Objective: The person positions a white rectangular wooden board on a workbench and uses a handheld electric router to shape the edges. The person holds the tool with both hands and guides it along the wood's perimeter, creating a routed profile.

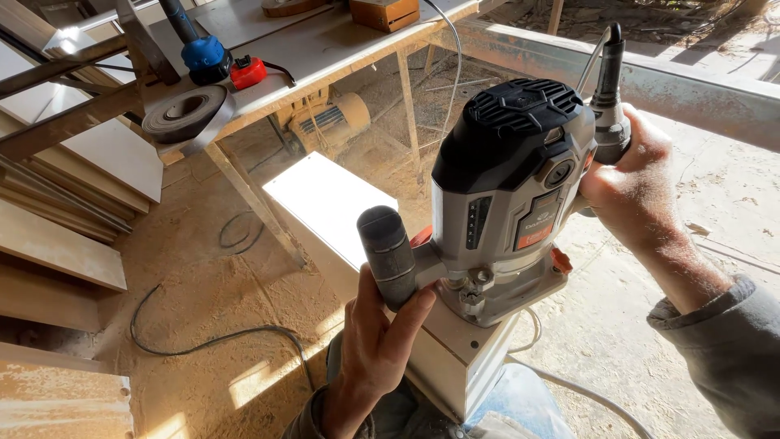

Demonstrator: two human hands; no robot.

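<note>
Sawdust-covered floor (203,301) fills most of the view, black cable (211,337) looped across it. Workbench (325,49) sits up top, carrying a roll of edge banding (185,114), a blue-ended tool (203,55) and a small red item (248,73); an electric motor (329,122) sits under it. Stacked boards (57,252) are on the left.

White panel (333,203) stands on edge in front of me, top edge facing up. Plunge router (508,195), grey with black top cap, sits on that narrow edge, base flat on it.

My left hand (378,341) is wrapped around the near side handle (388,252), thumb up along it, fingers closed. My right hand (630,183) is closed around the far handle (609,134), where the cord exits. Both hands grip the router; nothing else touched.
</note>
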